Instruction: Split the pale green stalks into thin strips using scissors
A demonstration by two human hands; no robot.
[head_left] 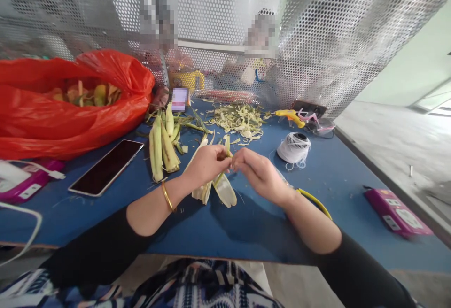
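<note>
Where my two hands meet above the blue counter (246, 233), I hold a pale corn husk (225, 191) between them. My left hand (206, 163) has its grip closed on the upper end, thumb and fingers pinched together, and my right hand (259, 173) pinches the same end from the other side, so our fingertips almost touch. The husk's loose leaves hang from that pinch toward the counter, just below my left hand. A gold bangle (167, 196) sits on my left wrist. Just beyond my left hand lies a bundle of whole husks (161, 147), and behind it a scatter of shredded husk scraps (239, 119). A spool of white thread (294, 147) stands near my right hand, with a yellow glue gun (291, 116) farther back. A smartphone (106, 167) lies face up to the left, in front of a red plastic bag (70, 111) holding more husks. A pink device (398, 211) lies well apart on the right.
</note>
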